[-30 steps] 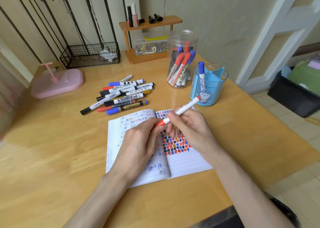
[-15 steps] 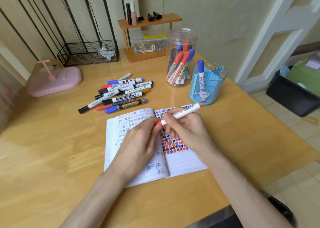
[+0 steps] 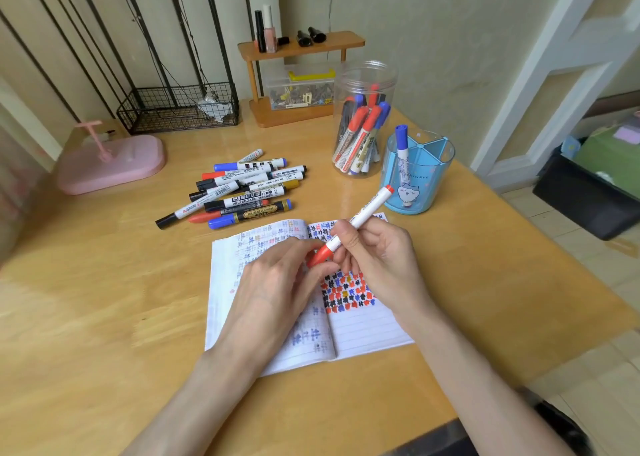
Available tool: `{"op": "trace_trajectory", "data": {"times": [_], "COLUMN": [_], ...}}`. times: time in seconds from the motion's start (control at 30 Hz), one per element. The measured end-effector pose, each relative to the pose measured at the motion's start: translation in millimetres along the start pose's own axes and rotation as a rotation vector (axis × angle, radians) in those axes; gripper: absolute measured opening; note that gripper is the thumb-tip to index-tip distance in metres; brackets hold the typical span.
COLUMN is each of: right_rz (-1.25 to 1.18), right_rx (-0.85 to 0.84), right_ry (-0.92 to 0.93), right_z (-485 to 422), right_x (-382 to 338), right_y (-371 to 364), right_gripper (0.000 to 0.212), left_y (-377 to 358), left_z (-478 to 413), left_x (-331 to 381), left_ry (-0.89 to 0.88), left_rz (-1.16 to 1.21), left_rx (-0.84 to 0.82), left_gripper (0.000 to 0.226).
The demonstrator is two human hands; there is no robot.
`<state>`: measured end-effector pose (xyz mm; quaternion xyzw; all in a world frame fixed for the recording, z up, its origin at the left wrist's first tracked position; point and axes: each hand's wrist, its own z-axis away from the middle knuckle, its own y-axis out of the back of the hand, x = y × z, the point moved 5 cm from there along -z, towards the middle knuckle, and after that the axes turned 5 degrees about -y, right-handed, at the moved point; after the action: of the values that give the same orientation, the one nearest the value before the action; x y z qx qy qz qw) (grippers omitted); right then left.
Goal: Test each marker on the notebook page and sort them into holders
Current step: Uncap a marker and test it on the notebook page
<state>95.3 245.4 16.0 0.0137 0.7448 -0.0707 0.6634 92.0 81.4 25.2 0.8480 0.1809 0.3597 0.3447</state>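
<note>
Right hand [image 3: 377, 258] grips red marker [image 3: 363, 215] by the white barrel, slanted just above the open notebook [image 3: 367, 331]. Left hand [image 3: 273, 289] pinches the cap [image 3: 321, 255], barrel braced against it; uncapping or recapping, cannot tell. Loose markers [image 3: 242, 192], presumably untested, lie beyond the page. Clear jar [image 3: 367, 78] and blue holder [image 3: 433, 185] stand to the right, handy for sorting

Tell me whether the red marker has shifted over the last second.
Yes, slightly: the red marker tilted steeper. Its tail sits higher against the left wall of the blue holder; its capped end dropped lower over the notebook.
</note>
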Motion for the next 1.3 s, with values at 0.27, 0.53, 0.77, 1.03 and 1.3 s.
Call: {"op": "trace_trajectory", "data": {"times": [0.27,0.53,0.77,1.03,1.3], "right_rz": [0.069,0.017,0.057,0.091,0.066], "right_rx": [0.023,0.056,0.015,0.021,0.032], "right_ry": [-0.018,-0.020,-0.054,-0.077,-0.087], "right_z": [-0.5,-1.0,0.7,1.5,2.1], "right_x": [2.7,0.8,0.0,-3.1,-6.6], "right_y": [2.0,5.3,2.4,2.3,2.7], "right_gripper": [0.023,0.034,0.030,0.043,0.040], "left_y": [-3.6,-2.9,-3.2,-4.0,-6.9], "left_z": [3.4,2.7,3.2,0.6,2.1], "left_x": [3.7,3.2,3.4,8.7,4.8], "left_ry": [-0.035,-0.022,-0.035,-0.058,0.017], "left_rz": [-0.135,-0.090,-0.126,-0.169,0.096], "left_rx": [-0.016,-0.009,-0.017,-0.050,-0.088], "left_gripper": [0.021,0.030,0.026,0.029,0.031]}}
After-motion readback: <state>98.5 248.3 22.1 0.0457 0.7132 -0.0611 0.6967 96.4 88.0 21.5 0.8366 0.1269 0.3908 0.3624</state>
